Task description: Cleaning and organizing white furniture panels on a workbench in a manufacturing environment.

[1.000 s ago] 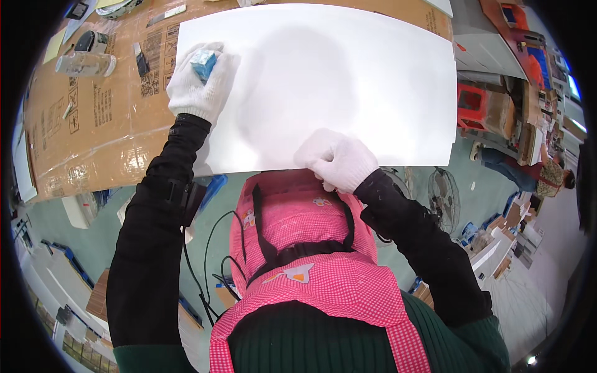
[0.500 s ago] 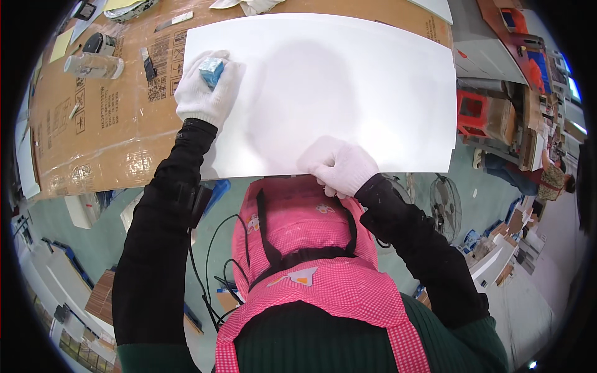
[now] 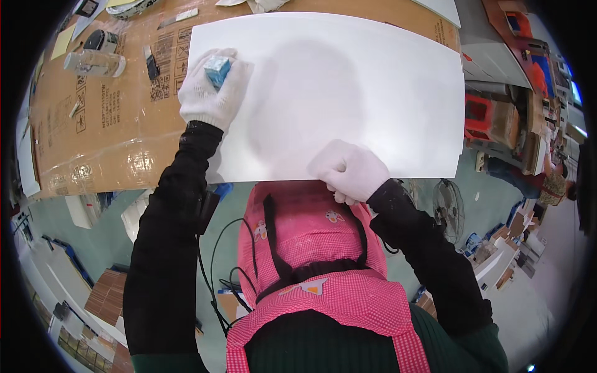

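Note:
A large white board (image 3: 410, 93) lies on the cardboard-covered table, with a soft grey shadow across its middle. My left hand (image 3: 208, 96), in a white glove, rests by the board's left edge. Its fingers are closed around a small blue-and-white block (image 3: 217, 72), whose upper end shows; the block's underside is hidden. At the near edge of the board, my right hand (image 3: 351, 171), also gloved in white, is curled over the rim. Its fingertips bend down past the edge and seem to grip it.
Left of the board, a clear plastic bottle (image 3: 94, 63), a dark-lidded jar (image 3: 101, 41) and a black-handled tool (image 3: 151, 62) sit on the brown cardboard (image 3: 99, 130). A floor fan (image 3: 448, 208) and a red plastic stool (image 3: 477, 115) stand to the right. Another person (image 3: 528, 180) is farther right.
The board and both hands sit slightly farther right and nearer in the picture, partly because the whole view has shifted. Both hands keep the same closed shape.

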Demonstrator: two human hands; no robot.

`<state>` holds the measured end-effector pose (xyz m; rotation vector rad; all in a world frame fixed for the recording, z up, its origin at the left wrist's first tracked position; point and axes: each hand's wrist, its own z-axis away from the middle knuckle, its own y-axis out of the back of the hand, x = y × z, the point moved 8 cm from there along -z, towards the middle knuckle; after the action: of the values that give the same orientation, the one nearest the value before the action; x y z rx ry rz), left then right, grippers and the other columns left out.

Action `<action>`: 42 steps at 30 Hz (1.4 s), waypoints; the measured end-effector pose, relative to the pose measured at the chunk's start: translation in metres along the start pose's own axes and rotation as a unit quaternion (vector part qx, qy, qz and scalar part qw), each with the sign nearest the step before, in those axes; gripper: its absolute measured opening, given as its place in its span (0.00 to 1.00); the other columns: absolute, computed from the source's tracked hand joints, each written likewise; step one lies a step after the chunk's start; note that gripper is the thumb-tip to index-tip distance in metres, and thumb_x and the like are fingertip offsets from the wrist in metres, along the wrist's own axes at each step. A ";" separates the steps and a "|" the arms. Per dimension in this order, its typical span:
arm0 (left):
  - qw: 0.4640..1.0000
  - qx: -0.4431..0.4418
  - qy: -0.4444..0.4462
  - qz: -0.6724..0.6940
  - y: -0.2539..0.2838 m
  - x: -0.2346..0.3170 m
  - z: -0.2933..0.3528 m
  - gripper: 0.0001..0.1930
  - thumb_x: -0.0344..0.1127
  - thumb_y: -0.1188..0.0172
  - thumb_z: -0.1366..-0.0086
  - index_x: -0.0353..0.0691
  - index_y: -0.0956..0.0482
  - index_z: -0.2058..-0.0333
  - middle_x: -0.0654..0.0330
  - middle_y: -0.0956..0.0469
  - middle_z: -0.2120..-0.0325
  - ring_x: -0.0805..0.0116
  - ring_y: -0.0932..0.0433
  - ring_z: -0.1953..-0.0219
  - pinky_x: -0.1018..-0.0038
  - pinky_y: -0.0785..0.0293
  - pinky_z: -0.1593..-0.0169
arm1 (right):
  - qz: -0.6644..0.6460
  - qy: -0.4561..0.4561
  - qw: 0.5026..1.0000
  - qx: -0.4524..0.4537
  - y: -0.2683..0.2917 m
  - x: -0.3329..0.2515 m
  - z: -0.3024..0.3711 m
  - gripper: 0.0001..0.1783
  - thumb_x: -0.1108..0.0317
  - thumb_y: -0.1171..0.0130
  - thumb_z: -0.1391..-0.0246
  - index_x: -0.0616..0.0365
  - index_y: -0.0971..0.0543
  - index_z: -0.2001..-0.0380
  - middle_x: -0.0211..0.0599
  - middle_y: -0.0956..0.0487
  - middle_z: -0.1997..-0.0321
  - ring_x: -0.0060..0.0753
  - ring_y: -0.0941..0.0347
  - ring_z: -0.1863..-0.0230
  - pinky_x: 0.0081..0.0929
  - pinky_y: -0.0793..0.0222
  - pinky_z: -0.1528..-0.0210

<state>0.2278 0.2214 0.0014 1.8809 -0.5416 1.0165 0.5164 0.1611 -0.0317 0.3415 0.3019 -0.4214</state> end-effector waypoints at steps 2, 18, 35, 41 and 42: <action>1.000 0.005 0.009 -0.013 0.002 -0.006 0.000 0.12 0.40 0.36 0.45 0.38 0.18 0.67 0.59 0.19 0.62 0.64 0.22 0.55 0.72 0.29 0.49 | -0.006 0.018 1.000 0.009 0.003 -0.005 0.003 0.10 0.65 0.45 0.46 0.61 0.23 0.69 0.33 0.23 0.81 0.23 0.24 0.83 0.21 0.29 0.84; 0.999 0.004 0.018 -0.028 0.001 -0.010 0.000 0.15 0.45 0.37 0.45 0.42 0.18 0.64 0.60 0.19 0.63 0.62 0.20 0.60 0.74 0.27 0.53 | -0.020 0.001 1.000 -0.024 -0.003 -0.013 -0.001 0.12 0.64 0.45 0.46 0.64 0.22 0.66 0.35 0.22 0.80 0.25 0.24 0.82 0.21 0.27 0.82; 0.997 -0.002 -0.036 -0.075 0.002 -0.011 -0.001 0.18 0.51 0.36 0.45 0.43 0.17 0.64 0.62 0.19 0.62 0.64 0.20 0.59 0.73 0.27 0.52 | -0.032 -0.020 0.999 -0.028 -0.002 -0.012 0.001 0.16 0.63 0.44 0.47 0.65 0.23 0.82 0.40 0.21 0.83 0.27 0.23 0.83 0.23 0.25 0.79; 0.997 -0.006 -0.015 -0.072 0.001 -0.016 -0.001 0.19 0.52 0.37 0.45 0.42 0.17 0.64 0.61 0.19 0.61 0.64 0.20 0.59 0.73 0.27 0.51 | -0.021 -0.007 0.999 -0.037 -0.003 -0.006 -0.003 0.16 0.60 0.45 0.46 0.61 0.20 0.78 0.36 0.19 0.81 0.22 0.22 0.81 0.21 0.24 0.75; 0.997 0.001 -0.029 -0.073 0.002 -0.013 -0.001 0.19 0.52 0.37 0.45 0.42 0.17 0.64 0.61 0.19 0.62 0.64 0.20 0.59 0.73 0.27 0.51 | -0.012 -0.016 0.999 -0.038 -0.001 -0.009 -0.001 0.16 0.60 0.45 0.46 0.61 0.20 0.78 0.35 0.19 0.81 0.22 0.22 0.81 0.20 0.24 0.75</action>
<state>0.2187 0.2205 -0.0082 1.9264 -0.4316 0.8690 0.5080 0.1634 -0.0300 0.2576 0.2891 -0.4369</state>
